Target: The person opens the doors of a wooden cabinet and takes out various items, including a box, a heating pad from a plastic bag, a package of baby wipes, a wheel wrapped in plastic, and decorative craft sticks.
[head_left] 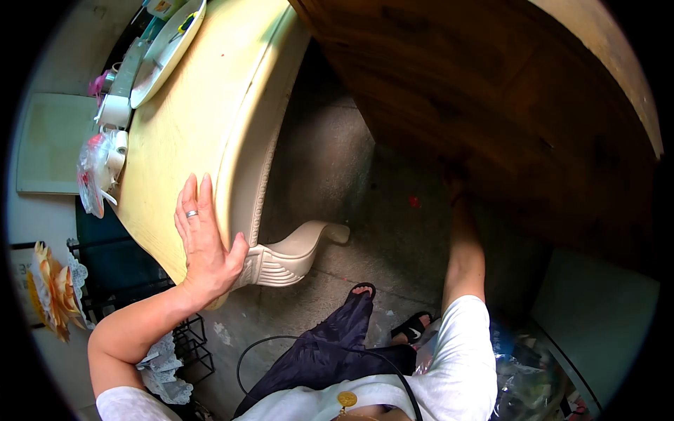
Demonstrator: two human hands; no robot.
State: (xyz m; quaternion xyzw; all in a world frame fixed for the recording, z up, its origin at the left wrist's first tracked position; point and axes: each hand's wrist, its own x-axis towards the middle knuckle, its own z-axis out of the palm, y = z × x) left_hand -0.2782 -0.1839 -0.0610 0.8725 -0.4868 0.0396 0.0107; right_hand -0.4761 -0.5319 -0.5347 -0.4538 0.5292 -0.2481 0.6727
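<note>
Along the left side of the view stands a cream table (189,112) with a beaded apron and a fluted, scrolled cabriole leg (291,256), its curved foot reaching out over the floor (309,291). The left hand (207,245), with a ring on one finger, lies spread on the tabletop near that leg, fingers extended, thumb angled off toward the rim; it grips nothing, and the flat palm suggests bracing or steadying rather than lifting.

Across the gap, a dark brown wooden panel (477,84) slants over the upper right, a paler curved edge running along its outer side. The right hand (455,181) reaches to its lower part in deep shadow; I cannot tell whether the fingers are closed or merely resting there. The arm's straight reach would suit holding the panel steady, though that is a judgement.

Farther out, at the table's far side, sit a white oval tray (158,67) with a yellow-and-black tool (187,22) in it and a clear plastic bag (91,168), probably pushed there to stay out of the way. Beyond are an artificial flower (53,288), a black wire rack (198,344) and, at lower right, crumpled clear plastic (526,372).
</note>
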